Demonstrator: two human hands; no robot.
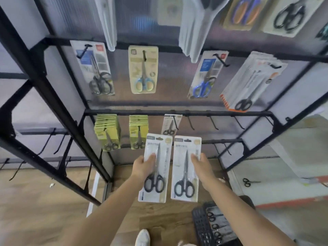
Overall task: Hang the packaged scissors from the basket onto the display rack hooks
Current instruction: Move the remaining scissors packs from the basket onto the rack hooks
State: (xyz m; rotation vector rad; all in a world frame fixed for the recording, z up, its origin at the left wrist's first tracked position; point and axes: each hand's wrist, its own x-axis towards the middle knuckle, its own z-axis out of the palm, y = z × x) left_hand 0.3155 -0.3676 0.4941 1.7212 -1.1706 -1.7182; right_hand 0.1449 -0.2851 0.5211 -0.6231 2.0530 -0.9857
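We hold two carded scissors packs below the rack's third rail (177,113). The left hand (143,166) pinches the left pack (156,167) at its edge, thumb on the face; the right hand (200,166) grips the right pack (186,168) likewise. We judge these packs light, stiff and slick; a mid-edge hold keeps the top hang-slot free. The basket (200,226), below the rail, holds more.

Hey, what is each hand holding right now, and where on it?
The left hand grips one scissors pack at the middle of its left edge; the right hand grips a second pack at the middle of its right edge.
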